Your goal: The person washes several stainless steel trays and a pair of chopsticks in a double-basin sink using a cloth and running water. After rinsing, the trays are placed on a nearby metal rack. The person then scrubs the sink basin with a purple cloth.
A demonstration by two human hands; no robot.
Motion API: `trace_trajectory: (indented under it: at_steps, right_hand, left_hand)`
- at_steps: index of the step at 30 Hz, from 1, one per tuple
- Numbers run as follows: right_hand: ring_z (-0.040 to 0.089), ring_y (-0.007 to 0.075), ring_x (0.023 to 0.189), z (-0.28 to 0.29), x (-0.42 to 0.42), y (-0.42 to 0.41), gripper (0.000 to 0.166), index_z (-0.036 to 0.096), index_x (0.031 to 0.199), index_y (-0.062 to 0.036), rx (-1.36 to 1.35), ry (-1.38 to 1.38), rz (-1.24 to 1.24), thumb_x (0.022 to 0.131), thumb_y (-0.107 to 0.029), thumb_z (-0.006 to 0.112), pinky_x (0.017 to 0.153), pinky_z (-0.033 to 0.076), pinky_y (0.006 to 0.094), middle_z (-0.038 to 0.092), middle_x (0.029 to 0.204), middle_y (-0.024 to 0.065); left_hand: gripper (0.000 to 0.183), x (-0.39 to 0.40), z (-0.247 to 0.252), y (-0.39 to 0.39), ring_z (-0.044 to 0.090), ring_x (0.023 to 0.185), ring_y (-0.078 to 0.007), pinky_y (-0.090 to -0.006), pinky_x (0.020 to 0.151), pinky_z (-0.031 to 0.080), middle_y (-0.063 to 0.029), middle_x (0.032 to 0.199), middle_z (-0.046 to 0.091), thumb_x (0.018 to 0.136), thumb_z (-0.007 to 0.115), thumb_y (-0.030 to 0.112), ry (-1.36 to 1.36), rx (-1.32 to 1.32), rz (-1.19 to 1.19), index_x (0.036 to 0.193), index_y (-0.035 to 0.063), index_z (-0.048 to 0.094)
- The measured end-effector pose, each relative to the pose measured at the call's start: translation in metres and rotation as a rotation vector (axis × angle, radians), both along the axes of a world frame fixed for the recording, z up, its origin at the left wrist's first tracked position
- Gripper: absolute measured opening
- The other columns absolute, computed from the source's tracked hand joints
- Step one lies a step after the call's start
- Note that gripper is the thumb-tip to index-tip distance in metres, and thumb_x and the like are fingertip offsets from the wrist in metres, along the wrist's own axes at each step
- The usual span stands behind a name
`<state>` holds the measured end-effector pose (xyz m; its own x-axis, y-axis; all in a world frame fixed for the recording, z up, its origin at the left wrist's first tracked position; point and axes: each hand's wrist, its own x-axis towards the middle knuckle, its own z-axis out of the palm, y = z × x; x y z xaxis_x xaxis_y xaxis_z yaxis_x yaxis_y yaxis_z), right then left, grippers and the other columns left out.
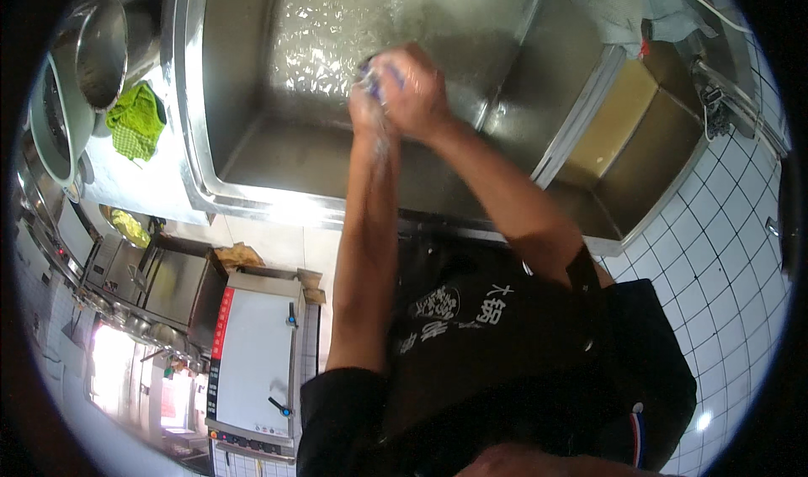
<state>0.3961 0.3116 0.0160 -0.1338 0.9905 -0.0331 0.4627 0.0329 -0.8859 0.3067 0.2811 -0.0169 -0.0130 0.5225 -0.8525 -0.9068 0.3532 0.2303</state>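
My left hand [368, 106] and my right hand [415, 89] are pressed together around a small, wet, purple-and-white thing [377, 84], too blurred to name. Water or suds run down my left wrist. Both hands are over a large stainless steel sink [290, 164]; rippling, cloudy water [322, 29] fills its far part. The fingers largely hide the held thing.
A divider [577, 117] separates a side basin of yellowish liquid [615, 114]. Pale cloths [622, 7] hang at upper right. On the left ledge lie a green cloth [137, 120], a pale green basin [79, 123] and a metal bowl [101, 54]. A white-doored steel cabinet [252, 357] stands lower left.
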Motion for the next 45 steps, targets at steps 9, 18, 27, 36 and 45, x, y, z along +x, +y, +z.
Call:
trace_trajectory:
  at_steps: [9,18,27,36,45]
  right_hand:
    - [0.066,0.0397,0.095,-0.138,0.119,0.024,0.022,0.069,0.100,-0.0056,-0.335,-0.633,-0.313,0.080,-0.015,0.069,0.084,0.052,0.0494,0.069,0.097,0.0183]
    - [0.062,0.0335,0.094,0.053,0.018,-0.061,0.022,0.061,0.089,-0.0036,-0.127,0.181,0.345,0.068,-0.001,0.065,0.084,0.051,0.0408,0.063,0.095,0.0133]
    - [0.068,0.0387,0.086,-0.033,-0.004,0.025,0.026,0.064,0.106,-0.0019,-0.242,-0.118,-0.190,0.083,-0.013,0.060,0.075,0.054,0.0443,0.068,0.097,0.0232]
    - [0.062,0.0376,0.095,0.025,0.000,-0.006,0.024,0.069,0.105,-0.0035,0.120,-0.093,0.034,0.082,-0.013,0.064,0.095,0.050,0.0416,0.065,0.099,0.0153]
    - [0.068,0.0328,0.103,0.047,0.015,0.017,0.044,0.063,0.123,-0.0024,-0.121,0.332,0.044,0.080,-0.007,0.059,0.093,0.053,0.0391,0.069,0.115,0.0182]
  left_hand:
    - [0.104,-0.007,-0.017,-0.010,0.053,0.121,-0.0488,-0.0513,0.088,0.052,-0.0282,0.154,0.032,0.088,0.057,0.071,0.275,-0.277,-0.765,0.159,0.0091,0.014]
    - [0.068,-0.041,-0.058,-0.016,0.064,0.078,-0.0266,-0.0412,0.073,0.055,-0.0113,0.086,0.067,0.099,0.038,0.066,-0.271,-0.091,-0.407,0.114,0.0053,0.065]
    - [0.037,0.010,-0.013,0.014,0.065,0.089,-0.0198,-0.0349,0.076,0.056,-0.0071,0.107,0.065,0.104,0.046,0.029,0.093,-0.024,-0.110,0.130,0.0051,0.054]
    - [0.033,0.012,0.013,-0.004,0.060,0.095,-0.0178,-0.0333,0.082,0.052,-0.0064,0.101,0.061,0.106,0.038,0.031,0.290,0.194,-0.140,0.108,0.0052,0.058]
    - [0.043,0.007,0.048,0.026,0.064,0.101,-0.0203,-0.0353,0.087,0.055,-0.0077,0.112,0.065,0.106,0.041,0.044,0.116,-0.010,-0.143,0.120,0.0076,0.059]
